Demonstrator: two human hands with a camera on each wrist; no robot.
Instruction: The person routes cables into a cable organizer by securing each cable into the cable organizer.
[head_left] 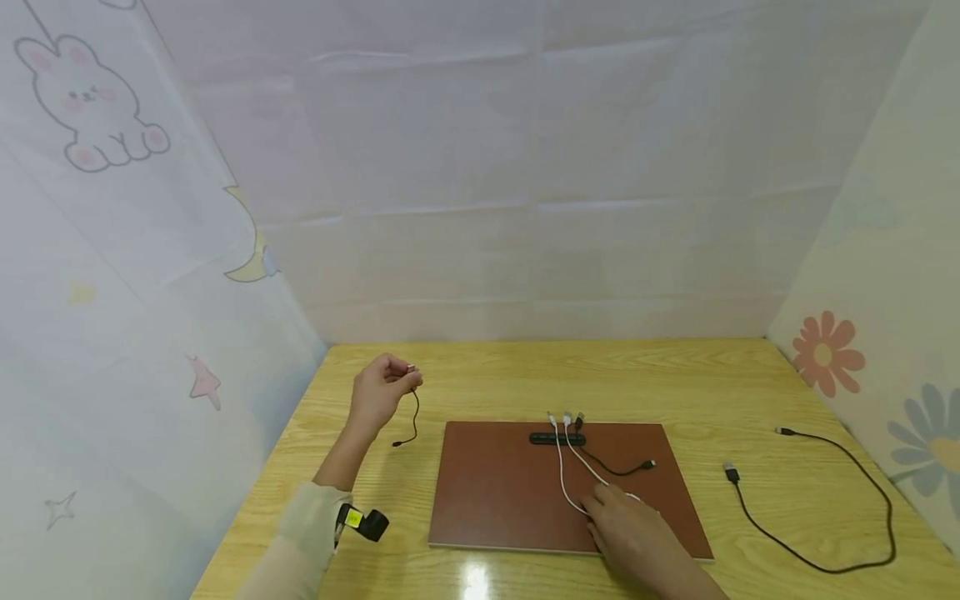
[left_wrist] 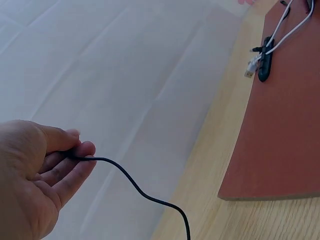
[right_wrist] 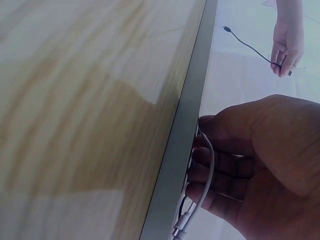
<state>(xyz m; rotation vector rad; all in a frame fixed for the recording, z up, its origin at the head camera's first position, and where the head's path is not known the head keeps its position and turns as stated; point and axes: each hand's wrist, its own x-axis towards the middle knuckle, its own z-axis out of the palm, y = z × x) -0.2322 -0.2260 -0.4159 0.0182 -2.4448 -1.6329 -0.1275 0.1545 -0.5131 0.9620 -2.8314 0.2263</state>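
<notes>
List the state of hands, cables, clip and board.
Left hand: pinching short black cable
Short black cable: lower end dangling
Right hand: at white cables, grip unclear
White cables: laid across clip
Middle black cable: across clip
Clip: on board
Board: flat on table
Long black cable: loose, bent

A short black cable hangs left of two white cables.
</notes>
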